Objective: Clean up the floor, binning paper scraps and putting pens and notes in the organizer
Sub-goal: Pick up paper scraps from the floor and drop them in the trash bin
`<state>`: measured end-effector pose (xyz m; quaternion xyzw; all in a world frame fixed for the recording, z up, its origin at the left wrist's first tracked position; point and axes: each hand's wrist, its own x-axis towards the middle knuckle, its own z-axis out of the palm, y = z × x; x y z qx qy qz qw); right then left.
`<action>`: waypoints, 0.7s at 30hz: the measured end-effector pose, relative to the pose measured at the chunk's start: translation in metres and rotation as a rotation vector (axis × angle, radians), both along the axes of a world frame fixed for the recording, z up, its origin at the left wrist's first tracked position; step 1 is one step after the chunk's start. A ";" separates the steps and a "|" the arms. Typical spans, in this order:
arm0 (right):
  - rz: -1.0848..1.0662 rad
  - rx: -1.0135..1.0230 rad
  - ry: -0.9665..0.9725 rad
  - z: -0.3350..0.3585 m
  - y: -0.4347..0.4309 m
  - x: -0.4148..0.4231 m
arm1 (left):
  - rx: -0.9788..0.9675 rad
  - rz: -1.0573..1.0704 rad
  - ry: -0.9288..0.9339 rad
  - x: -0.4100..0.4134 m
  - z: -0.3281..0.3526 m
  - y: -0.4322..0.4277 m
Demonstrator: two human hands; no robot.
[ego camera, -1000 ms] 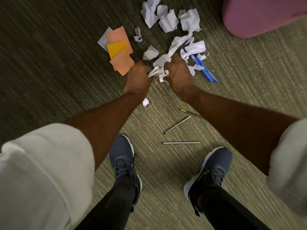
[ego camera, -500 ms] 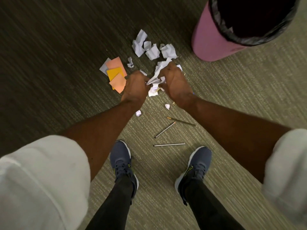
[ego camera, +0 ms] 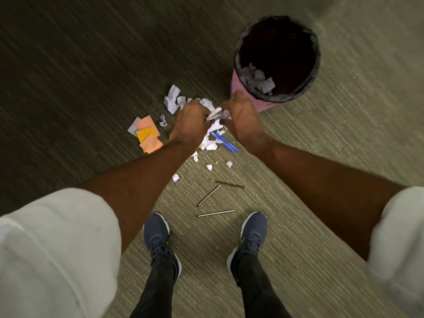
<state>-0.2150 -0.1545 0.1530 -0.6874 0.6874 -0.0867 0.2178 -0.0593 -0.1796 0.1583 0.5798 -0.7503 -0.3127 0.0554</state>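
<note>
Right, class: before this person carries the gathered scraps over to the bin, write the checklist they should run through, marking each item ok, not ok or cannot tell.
1. Scraps gripped: both the left hand and right hand close on the bunch of white paper scraps. Ok.
2. No pen caught up in the bunch: blue pens lie on the carpet below. Ok.
3. Bin mouth open: the pink bin stands upright, lined, with paper already inside. Ok.
4. Path to bin free: it stands just beyond the right hand. Ok.
5. Floor cleared: loose scraps, sticky notes and pencils remain. Not ok.
</note>
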 end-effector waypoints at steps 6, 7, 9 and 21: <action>-0.084 -0.050 -0.012 0.027 -0.015 -0.054 | -0.056 -0.085 0.001 -0.050 0.021 -0.025; -0.107 -0.060 -0.027 0.030 -0.017 -0.063 | -0.071 -0.097 0.007 -0.059 0.025 -0.029; -0.152 -0.093 -0.080 0.037 -0.021 -0.082 | -0.091 -0.111 0.017 -0.076 0.030 -0.037; -0.382 -0.043 -0.016 0.026 -0.042 -0.167 | -0.104 -0.144 0.159 -0.149 0.027 -0.084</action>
